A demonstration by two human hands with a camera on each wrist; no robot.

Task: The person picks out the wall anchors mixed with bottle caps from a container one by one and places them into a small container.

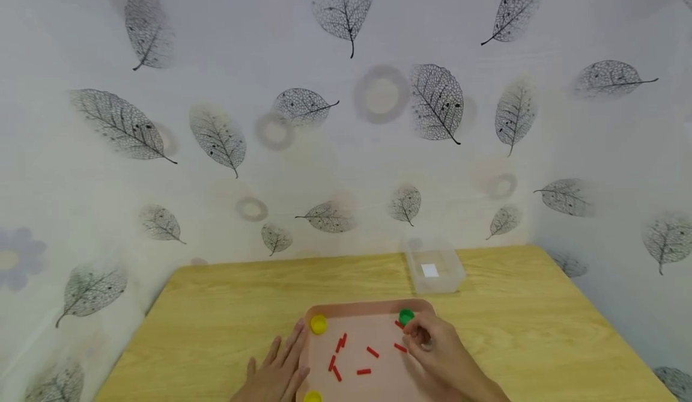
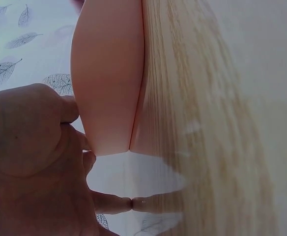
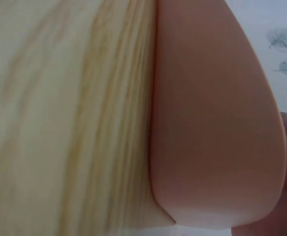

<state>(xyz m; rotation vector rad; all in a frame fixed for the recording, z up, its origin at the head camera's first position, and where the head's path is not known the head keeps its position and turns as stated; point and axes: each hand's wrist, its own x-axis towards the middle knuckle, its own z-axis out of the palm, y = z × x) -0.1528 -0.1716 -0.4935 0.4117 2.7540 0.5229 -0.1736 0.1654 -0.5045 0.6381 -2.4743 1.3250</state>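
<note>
Several red sticks (image 1: pixel 370 351) lie scattered in the pink tray (image 1: pixel 373 307) on the bench (image 1: pixel 227 318). Left hand (image 1: pixel 278 369) rests flat, fingers straight, against the tray's left rim, apparently steadying it. Right hand (image 1: pixel 432 345) curls its fingers over a stick near the green cap (image 1: pixel 406 316), seemingly pinching it. A yellow cap (image 1: pixel 318 324) sits at the far-left corner.

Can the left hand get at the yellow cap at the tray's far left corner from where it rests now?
Probably yes. The left hand lies flat on the table against the pink tray's left rim, and the yellow cap sits just beyond its fingertips. Only the low rim lies between; the red sticks are further right.
</note>
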